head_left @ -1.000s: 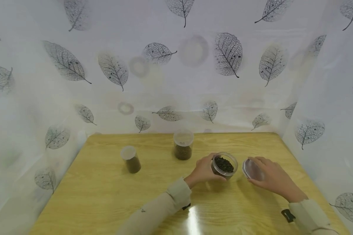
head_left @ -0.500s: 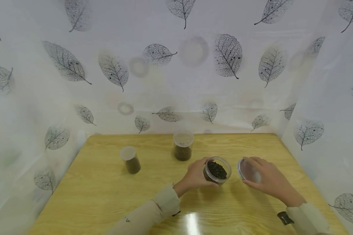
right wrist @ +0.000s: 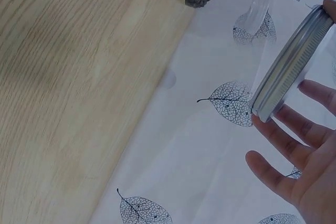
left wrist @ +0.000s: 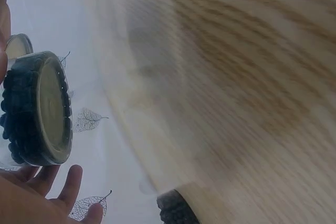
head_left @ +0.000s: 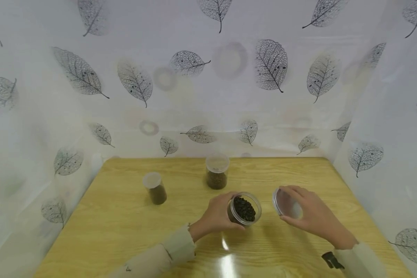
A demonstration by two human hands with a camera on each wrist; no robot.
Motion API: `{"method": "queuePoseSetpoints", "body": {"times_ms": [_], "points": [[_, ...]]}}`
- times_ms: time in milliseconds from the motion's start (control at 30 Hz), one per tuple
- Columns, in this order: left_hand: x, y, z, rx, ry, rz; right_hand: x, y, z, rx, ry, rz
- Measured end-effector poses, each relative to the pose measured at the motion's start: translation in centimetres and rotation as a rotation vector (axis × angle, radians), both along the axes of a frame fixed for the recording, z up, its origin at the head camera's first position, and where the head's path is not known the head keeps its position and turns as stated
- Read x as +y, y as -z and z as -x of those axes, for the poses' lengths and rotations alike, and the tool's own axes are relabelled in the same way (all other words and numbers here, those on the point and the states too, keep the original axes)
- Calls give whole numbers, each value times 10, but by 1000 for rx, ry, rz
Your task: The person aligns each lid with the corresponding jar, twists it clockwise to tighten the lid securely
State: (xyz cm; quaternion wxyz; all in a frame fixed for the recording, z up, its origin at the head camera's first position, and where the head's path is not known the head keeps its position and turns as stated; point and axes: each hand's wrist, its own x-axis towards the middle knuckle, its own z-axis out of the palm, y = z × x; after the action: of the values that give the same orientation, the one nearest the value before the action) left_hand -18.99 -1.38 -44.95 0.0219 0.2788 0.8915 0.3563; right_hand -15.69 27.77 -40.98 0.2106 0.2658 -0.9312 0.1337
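Observation:
My left hand grips a clear jar that is tilted to the right, its open mouth showing dark, seed-like pieces inside. In the left wrist view the jar is seen from its base, with fingers below it and no table contact visible. To the right, my right hand holds a round jar lid on edge, apart from the jar. The right wrist view shows the lid with a ridged silver rim, pinched at its edge between the fingers.
A taller clear jar with dark contents stands toward the back of the wooden table. Left of it is a narrower jar with a pale top. A leaf-printed sheet hangs behind and at both sides.
The left hand has carried the open jar left and nearer to me. The right hand has moved the lid slightly left too. Both standing jars have stayed put.

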Motion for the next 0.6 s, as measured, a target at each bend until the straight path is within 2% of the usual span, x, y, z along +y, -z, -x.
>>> {"method": "queuePoseSetpoints", "body": {"times_ms": [233,400,600], "points": [[-17,6,-7,8,-5,35,-11,4,-5,-17,-42,41],[-25,10,-11,1,-9,61,-22,15,-7,-51,-68,62],[-30,16,-15,-9,-3,110,-39,27,-8,-36,-128,60]]}}
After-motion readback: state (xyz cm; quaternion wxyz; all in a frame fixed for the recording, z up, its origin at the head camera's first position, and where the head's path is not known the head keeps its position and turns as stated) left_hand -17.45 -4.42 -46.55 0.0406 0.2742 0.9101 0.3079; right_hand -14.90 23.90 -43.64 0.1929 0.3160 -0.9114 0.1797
